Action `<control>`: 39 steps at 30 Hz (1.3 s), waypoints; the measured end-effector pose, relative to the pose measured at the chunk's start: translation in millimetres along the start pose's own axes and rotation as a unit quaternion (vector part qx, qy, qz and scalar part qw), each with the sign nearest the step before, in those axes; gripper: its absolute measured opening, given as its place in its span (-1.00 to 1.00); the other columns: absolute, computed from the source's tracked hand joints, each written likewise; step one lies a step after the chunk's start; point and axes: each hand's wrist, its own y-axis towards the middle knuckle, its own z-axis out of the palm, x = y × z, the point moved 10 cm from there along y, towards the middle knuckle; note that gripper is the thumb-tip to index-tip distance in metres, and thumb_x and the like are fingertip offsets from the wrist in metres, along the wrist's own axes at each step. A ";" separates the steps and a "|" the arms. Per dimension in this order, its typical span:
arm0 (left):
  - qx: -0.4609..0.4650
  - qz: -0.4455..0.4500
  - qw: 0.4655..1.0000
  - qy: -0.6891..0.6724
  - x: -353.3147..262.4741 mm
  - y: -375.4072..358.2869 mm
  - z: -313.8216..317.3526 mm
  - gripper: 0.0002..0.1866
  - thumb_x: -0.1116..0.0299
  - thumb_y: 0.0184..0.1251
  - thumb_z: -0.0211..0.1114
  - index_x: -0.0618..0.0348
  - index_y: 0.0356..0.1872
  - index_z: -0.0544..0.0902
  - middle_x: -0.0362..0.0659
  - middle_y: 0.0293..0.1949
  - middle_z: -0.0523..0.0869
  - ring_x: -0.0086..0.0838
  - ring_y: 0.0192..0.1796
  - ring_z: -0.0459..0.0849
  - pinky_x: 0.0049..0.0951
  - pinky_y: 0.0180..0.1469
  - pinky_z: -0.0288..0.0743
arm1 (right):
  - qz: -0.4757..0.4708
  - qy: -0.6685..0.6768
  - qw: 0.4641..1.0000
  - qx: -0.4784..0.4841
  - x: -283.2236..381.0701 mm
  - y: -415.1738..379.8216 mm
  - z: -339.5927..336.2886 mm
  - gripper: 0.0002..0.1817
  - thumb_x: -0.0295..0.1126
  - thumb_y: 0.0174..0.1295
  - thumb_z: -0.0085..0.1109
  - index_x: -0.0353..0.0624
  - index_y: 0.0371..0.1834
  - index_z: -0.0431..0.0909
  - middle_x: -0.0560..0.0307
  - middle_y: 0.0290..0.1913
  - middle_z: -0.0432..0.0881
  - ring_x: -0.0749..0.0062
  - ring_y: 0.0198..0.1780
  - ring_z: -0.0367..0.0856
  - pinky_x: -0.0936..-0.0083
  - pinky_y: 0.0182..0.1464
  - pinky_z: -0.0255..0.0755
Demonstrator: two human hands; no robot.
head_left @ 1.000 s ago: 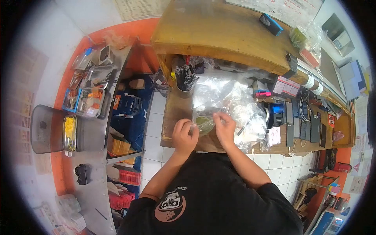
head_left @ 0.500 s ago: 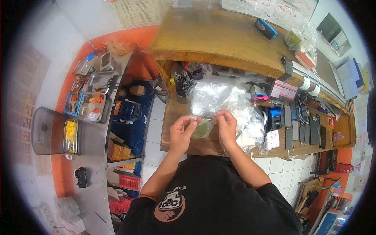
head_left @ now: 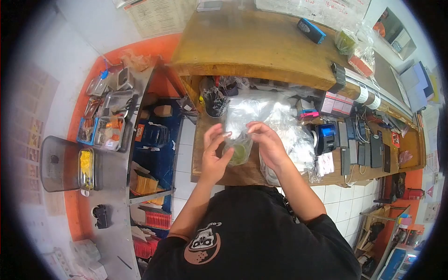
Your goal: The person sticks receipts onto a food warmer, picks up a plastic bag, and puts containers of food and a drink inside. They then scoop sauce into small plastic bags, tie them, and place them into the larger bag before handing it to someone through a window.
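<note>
A clear plastic bag [head_left: 244,138] with a green-filled cup [head_left: 239,153] inside stands at the front of the wooden desk [head_left: 210,133], between my hands. On its left side, my left hand [head_left: 214,158] has its thumb and fingers apart, with the fingertips close to the plastic. My right hand [head_left: 269,145] is at the bag's upper right, fingers stretched toward its top edge and partly overlapping it. Behind them lies a stack of clear plastic bags [head_left: 242,112], spreading toward the right. A holder full of dark straws [head_left: 215,103] stands beside that stack.
A raised wooden counter [head_left: 247,42] runs across the back, with a blue box [head_left: 311,31] and another bagged green cup [head_left: 346,41] on it. Phones [head_left: 376,149] and cables lie to the right. On the left, a metal table [head_left: 108,186] carries food containers [head_left: 86,168].
My fingers have spread from their pinch at the bag's top. The bag with the green cup now stands more upright, and my view has shifted slightly.
</note>
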 end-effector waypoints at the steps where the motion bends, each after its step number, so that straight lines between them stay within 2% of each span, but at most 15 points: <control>1: 0.010 -0.051 0.991 -0.126 11.6 -1.1 7.7 -0.62 0.69 0.23 0.23 0.27 0.09 0.62 -0.11 0.15 0.46 -0.41 0.16 0.55 -0.47 0.19 0.39 | -0.033 -0.073 0.997 0.010 6.3 -1.5 4.0 -0.86 -0.56 0.15 0.14 -0.18 -0.23 0.62 0.19 0.07 0.50 0.46 0.10 0.42 0.46 0.22 0.20; 2: 0.019 -0.102 0.963 -0.251 22.8 -2.8 15.7 -0.60 0.72 0.24 0.20 0.27 0.11 0.60 -0.11 0.18 0.43 -0.41 0.14 0.56 -0.47 0.17 0.41 | -0.065 -0.146 0.987 0.020 12.1 -3.0 8.3 -0.82 -0.56 0.16 0.16 -0.19 -0.17 0.62 0.17 0.12 0.47 0.43 0.17 0.39 0.40 0.27 0.19; 6: 0.026 -0.105 0.969 -0.224 34.2 -4.1 14.8 -0.57 0.75 0.25 0.13 0.27 0.15 0.57 -0.11 0.16 0.44 -0.43 0.10 0.59 -0.49 0.13 0.43 | -0.145 -0.130 0.981 -0.013 -9.1 2.1 -34.2 -0.43 -0.39 0.11 0.37 -0.20 0.22 0.45 0.07 0.28 0.38 0.34 0.35 0.28 0.27 0.40 0.11; 9: 0.039 -0.097 0.978 -0.180 33.2 -0.5 14.2 -0.60 0.75 0.28 0.10 0.27 0.12 0.59 -0.12 0.16 0.44 -0.46 0.05 0.60 -0.51 0.10 0.45 | -0.117 -0.229 0.963 0.076 -51.7 6.2 -32.5 0.48 -0.11 -0.45 0.75 -0.19 0.54 -0.15 -0.13 0.50 0.08 0.09 0.54 0.05 0.20 0.54 -0.07; 12: 0.063 -0.078 0.978 -0.182 26.5 3.3 21.9 -0.61 0.74 0.27 0.11 0.27 0.11 0.59 -0.11 0.13 0.46 -0.49 0.03 0.60 -0.54 0.06 0.45 | -0.133 -0.346 0.924 0.090 -77.3 12.8 -9.8 0.12 -0.18 -0.24 0.67 -0.16 0.45 0.19 -0.11 0.40 0.30 0.14 0.43 0.26 0.24 0.48 0.06; 14: 0.125 -0.094 0.983 -0.098 25.0 4.6 28.4 -0.74 0.64 0.22 0.23 0.28 -0.06 0.64 -0.08 0.13 0.46 -0.40 0.05 0.60 -0.46 0.08 0.45 | -0.026 -0.331 0.925 0.186 -116.3 29.2 5.9 -0.39 -0.29 -0.02 0.53 -0.12 0.15 0.55 -0.04 0.12 0.59 0.22 0.23 0.47 0.24 0.37 0.20; 15: 0.128 -0.094 0.983 -0.095 22.7 8.3 22.3 -0.74 0.64 0.22 0.23 0.28 -0.06 0.64 -0.08 0.13 0.46 -0.40 0.05 0.60 -0.46 0.08 0.45 | -0.027 -0.328 0.926 0.185 -120.4 29.1 4.8 -0.39 -0.29 -0.02 0.53 -0.12 0.15 0.55 -0.04 0.12 0.59 0.22 0.23 0.47 0.24 0.37 0.20; 17: 0.063 0.082 0.985 0.141 -12.7 22.7 -6.5 -0.67 0.48 0.12 0.40 0.27 -0.08 0.56 -0.03 0.16 0.45 -0.27 0.13 0.55 -0.32 0.15 0.42 | -0.001 -0.329 0.937 0.119 -119.4 32.2 -4.6 -0.79 -0.34 0.15 0.36 -0.11 -0.16 0.68 0.05 -0.19 0.70 0.22 0.00 0.56 0.26 0.22 0.30; 20: 0.011 -0.041 0.997 0.071 29.1 21.2 -38.8 -0.44 0.31 -0.04 0.54 0.21 -0.01 0.47 -0.03 0.22 0.44 -0.26 0.25 0.45 -0.22 0.29 0.32 | -0.102 -0.380 0.910 0.132 -103.3 36.4 -2.1 -0.72 -0.19 0.24 0.28 -0.11 -0.10 0.69 0.12 -0.24 0.74 0.40 -0.10 0.65 0.22 0.41 0.06; 25: 0.275 -0.053 0.950 0.135 98.3 -41.7 61.2 -0.19 0.30 -0.07 0.59 0.22 0.23 0.34 0.02 0.21 0.42 -0.17 0.33 0.39 -0.25 0.30 0.31 | -0.135 -0.441 0.879 0.119 -85.7 30.2 23.5 -0.75 -0.15 0.21 0.25 -0.06 -0.20 0.68 0.11 -0.17 0.60 0.23 -0.03 0.46 0.11 0.21 0.08; 27: 0.215 -0.189 0.940 -0.185 106.6 -43.1 80.0 -0.40 0.25 0.08 0.51 0.18 0.08 0.40 0.00 0.25 0.39 -0.24 0.31 0.35 -0.23 0.39 0.19 | -0.196 -0.499 0.840 0.082 -76.6 19.4 34.7 -0.77 -0.14 0.17 0.22 -0.05 -0.29 0.65 0.08 -0.09 0.39 0.13 0.03 0.29 0.13 0.04 0.08; 30: 0.134 -0.237 0.891 -0.364 117.1 -46.3 88.8 -0.44 0.32 0.11 0.46 0.21 0.11 0.42 -0.04 0.21 0.43 -0.27 0.29 0.38 -0.27 0.34 0.25 | -0.164 -0.598 0.778 0.098 -74.1 14.7 49.2 -0.76 -0.14 0.18 0.21 -0.07 -0.32 0.65 0.02 -0.05 0.36 0.07 0.07 0.28 0.08 0.05 0.06; 31: 0.117 -0.233 0.883 -0.391 122.0 -45.6 90.3 -0.45 0.34 0.13 0.45 0.23 0.12 0.42 -0.05 0.19 0.44 -0.28 0.28 0.40 -0.29 0.32 0.27 | -0.104 -0.645 0.740 0.157 -73.8 11.1 59.4 -0.70 -0.28 0.10 0.21 0.00 -0.07 0.59 0.03 0.02 0.29 0.05 0.12 0.22 0.10 0.10 0.06; 37: 0.177 -0.155 0.953 -0.193 115.6 -26.5 76.2 -0.58 0.47 0.19 0.33 0.26 0.09 0.48 -0.10 0.08 0.50 -0.30 0.16 0.49 -0.33 0.19 0.38 | -0.185 -0.450 0.852 0.192 13.0 30.7 27.0 -0.35 -0.10 0.14 0.35 -0.01 0.31 0.44 -0.02 0.12 0.41 0.07 0.19 0.33 0.13 0.26 0.24; 39: 0.222 -0.098 0.970 -0.026 100.5 -19.4 73.8 -0.65 0.51 0.21 0.29 0.26 0.03 0.51 -0.11 0.03 0.52 -0.27 0.08 0.53 -0.33 0.12 0.40 | -0.043 -0.425 0.904 0.010 23.4 76.5 -89.6 -0.45 -0.12 0.16 0.33 -0.06 0.21 0.55 0.01 0.11 0.55 0.17 0.13 0.49 0.36 0.19 0.37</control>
